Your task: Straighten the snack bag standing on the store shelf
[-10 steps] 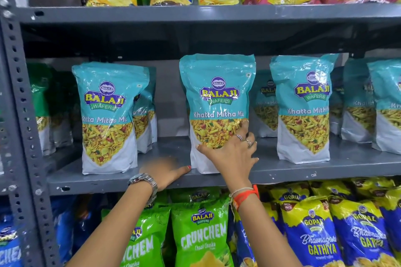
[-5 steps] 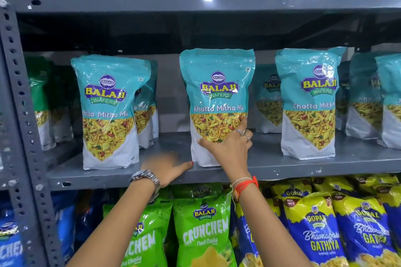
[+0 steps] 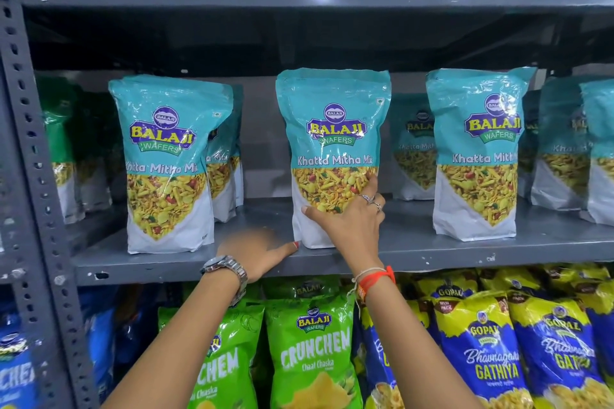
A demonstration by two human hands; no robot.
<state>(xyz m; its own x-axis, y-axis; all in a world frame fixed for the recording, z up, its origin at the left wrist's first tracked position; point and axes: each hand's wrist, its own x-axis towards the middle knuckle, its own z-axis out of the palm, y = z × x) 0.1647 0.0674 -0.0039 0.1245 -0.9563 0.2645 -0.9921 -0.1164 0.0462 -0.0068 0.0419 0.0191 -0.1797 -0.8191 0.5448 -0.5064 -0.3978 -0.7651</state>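
The right hand has its grip spread flat against the lower front of the teal snack bag, which stands upright on the grey shelf. Just left of that grip, the blurred left hand lies open on the shelf, a fingertip touching the bag's bottom corner.

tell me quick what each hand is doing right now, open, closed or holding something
Left hand: open, blurred, flat on the shelf, fingertip at the bag's base.
Right hand: fingers spread on the front of the middle Khatta Mitha bag, pressing, not closed.
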